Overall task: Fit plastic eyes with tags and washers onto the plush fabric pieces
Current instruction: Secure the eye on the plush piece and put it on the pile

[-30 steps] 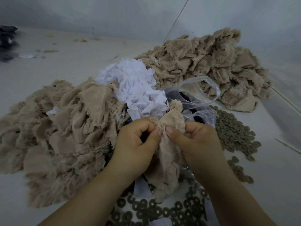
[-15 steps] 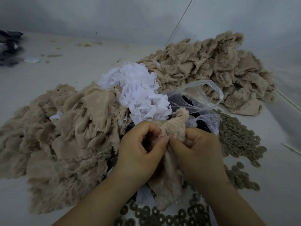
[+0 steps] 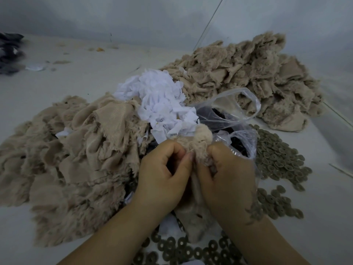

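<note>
A beige plush fabric piece (image 3: 196, 142) is bunched between both hands at the centre of the view. My left hand (image 3: 162, 176) pinches it from the left with curled fingers and thumb. My right hand (image 3: 229, 176) grips it from the right, fingers folded into the fabric. The piece's lower end (image 3: 194, 219) hangs down between my wrists. Any eye or washer in the fabric is hidden by my fingers. A heap of white tags (image 3: 160, 100) lies just behind. Grey-brown washers (image 3: 278, 159) are spread to the right and below (image 3: 189, 249).
A large pile of beige plush pieces (image 3: 76, 155) fills the left, another pile (image 3: 248, 73) sits at the back right. A clear plastic bag (image 3: 236, 115) holding dark parts lies open behind my right hand. Dark cloth (image 3: 9, 52) lies at the far left edge.
Both hands drew closer together and curled tighter into the plush piece, whose top end sank lower and bunched up more. The camera view shifted slightly.
</note>
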The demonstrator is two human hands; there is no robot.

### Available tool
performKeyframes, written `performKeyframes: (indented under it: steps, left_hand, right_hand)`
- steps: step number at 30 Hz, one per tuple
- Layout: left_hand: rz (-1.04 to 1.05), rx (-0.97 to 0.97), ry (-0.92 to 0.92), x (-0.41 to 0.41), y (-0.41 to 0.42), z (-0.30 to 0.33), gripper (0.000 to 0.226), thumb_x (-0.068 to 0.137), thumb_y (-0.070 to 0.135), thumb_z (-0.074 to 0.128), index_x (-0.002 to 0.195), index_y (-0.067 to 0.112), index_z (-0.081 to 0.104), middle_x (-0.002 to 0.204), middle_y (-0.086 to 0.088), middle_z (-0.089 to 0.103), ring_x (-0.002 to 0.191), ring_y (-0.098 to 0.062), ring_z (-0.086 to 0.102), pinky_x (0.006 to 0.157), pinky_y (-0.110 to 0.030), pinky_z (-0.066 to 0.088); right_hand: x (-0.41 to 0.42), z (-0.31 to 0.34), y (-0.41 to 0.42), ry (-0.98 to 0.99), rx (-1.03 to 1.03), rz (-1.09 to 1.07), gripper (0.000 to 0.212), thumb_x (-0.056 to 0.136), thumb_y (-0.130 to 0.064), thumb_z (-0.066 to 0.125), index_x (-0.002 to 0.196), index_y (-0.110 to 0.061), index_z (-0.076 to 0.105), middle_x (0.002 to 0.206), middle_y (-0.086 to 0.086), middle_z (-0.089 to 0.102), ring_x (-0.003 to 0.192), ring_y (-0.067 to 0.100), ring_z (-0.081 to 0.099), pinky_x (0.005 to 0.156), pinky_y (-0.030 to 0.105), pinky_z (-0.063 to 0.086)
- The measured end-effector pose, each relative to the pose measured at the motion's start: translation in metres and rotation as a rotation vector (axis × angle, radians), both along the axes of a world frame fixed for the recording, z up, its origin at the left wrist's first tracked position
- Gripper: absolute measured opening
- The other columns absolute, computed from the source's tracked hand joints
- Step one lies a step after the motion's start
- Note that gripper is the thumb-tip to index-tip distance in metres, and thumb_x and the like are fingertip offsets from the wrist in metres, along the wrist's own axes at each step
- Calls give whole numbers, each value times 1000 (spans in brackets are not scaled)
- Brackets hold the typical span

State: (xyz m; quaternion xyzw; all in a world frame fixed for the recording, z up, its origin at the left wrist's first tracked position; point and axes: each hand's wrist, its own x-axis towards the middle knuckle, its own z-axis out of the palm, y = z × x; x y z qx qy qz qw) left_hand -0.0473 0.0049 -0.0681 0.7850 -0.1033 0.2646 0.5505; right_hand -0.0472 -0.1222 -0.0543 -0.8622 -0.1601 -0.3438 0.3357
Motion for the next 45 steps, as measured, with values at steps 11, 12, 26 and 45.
performKeyframes:
  steps: [11, 12, 26, 45]
  left_hand:
    - [-18, -72, -39, 2, 3, 0, 18, 83, 11, 65, 75, 18, 51, 73, 1, 52, 64, -20, 51, 55, -38, 47]
    - [-22, -19, -114, 2, 4, 2, 18, 83, 6, 65, 78, 16, 51, 81, 0, 51, 72, -20, 52, 60, -39, 48]
    - [-36, 189, -290, 0, 6, -2, 26, 91, 14, 64, 117, 10, 67, 110, 9, 66, 104, 1, 62, 90, -19, 51]
    - [-86, 77, -245, 3, 5, -3, 16, 91, 14, 61, 100, 7, 72, 106, 1, 70, 104, -4, 64, 91, -19, 49]
  right_hand:
    - [3, -2, -1, 498, 592, 73, 22, 84, -13, 76, 67, -18, 64, 53, 3, 64, 41, 6, 51, 38, 19, 42]
    - [3, -2, -2, 512, 608, 76, 19, 83, -12, 76, 69, -16, 65, 54, 6, 65, 43, 10, 53, 39, 22, 44]
    - [4, 9, -14, 685, 930, 222, 26, 92, -4, 62, 107, -24, 67, 83, 5, 77, 76, 32, 74, 64, 43, 63]
    - [6, 3, -15, 765, 1035, 339, 32, 92, 0, 61, 104, -28, 71, 93, 1, 78, 85, 20, 75, 65, 29, 60]
